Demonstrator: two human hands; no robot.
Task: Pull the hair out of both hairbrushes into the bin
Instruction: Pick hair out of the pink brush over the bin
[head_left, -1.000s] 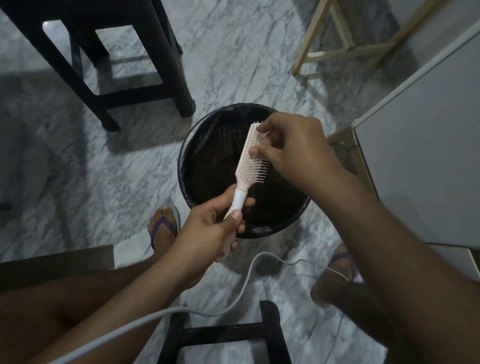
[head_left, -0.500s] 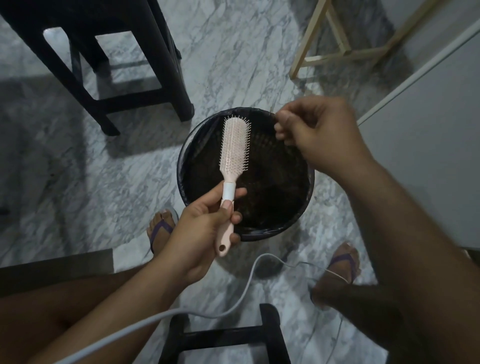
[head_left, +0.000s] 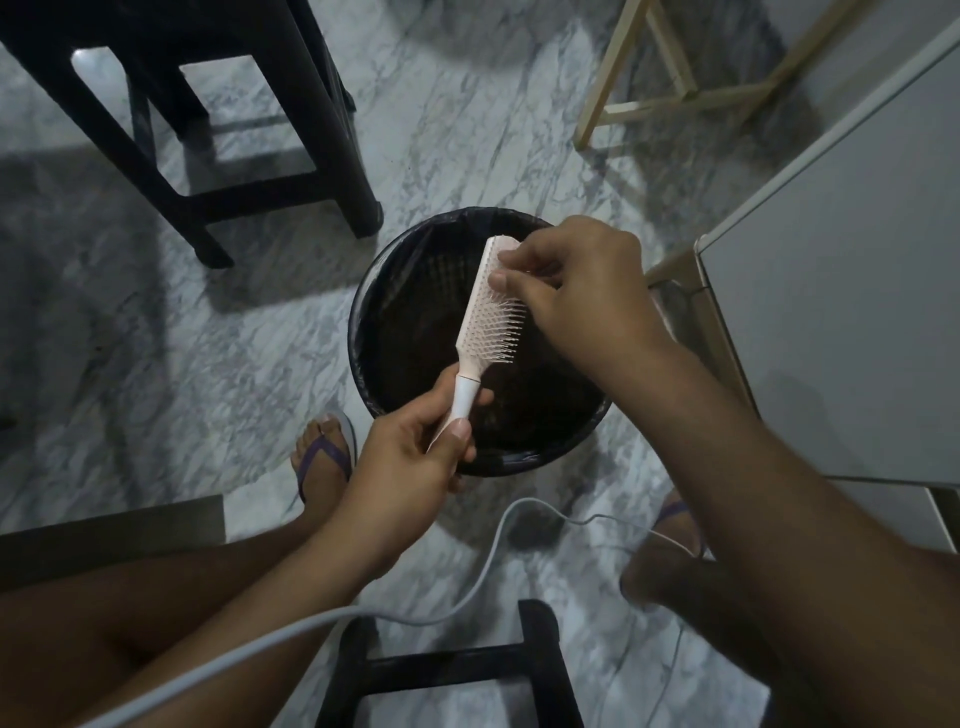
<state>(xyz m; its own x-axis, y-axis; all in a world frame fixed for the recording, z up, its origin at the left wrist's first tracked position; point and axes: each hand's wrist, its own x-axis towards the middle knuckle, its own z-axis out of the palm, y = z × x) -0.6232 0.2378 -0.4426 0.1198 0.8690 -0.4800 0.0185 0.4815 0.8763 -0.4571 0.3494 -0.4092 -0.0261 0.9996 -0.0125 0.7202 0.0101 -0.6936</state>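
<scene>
A pale pink hairbrush (head_left: 485, 312) is held above the round black bin (head_left: 374, 291), bristles turned to the right. My left hand (head_left: 415, 457) grips its white handle from below. My right hand (head_left: 576, 291) is at the upper bristles, with thumb and fingertips curled into them near the brush's tip. Whether hair is pinched between those fingers cannot be made out. The bin has a dark liner and dark contents at its bottom. Only one hairbrush is in view.
A black stool (head_left: 218, 130) stands at the back left, a wooden frame (head_left: 654, 88) at the back right. A grey cabinet (head_left: 841, 291) is close on the right. A grey cable (head_left: 498, 551) crosses the marble floor near my sandalled feet; another black stool (head_left: 447, 670) sits below.
My right hand, which had lifted away over the bin's far rim, has come back onto the bristles. My left hand has rolled the brush so the bristles face right again.
</scene>
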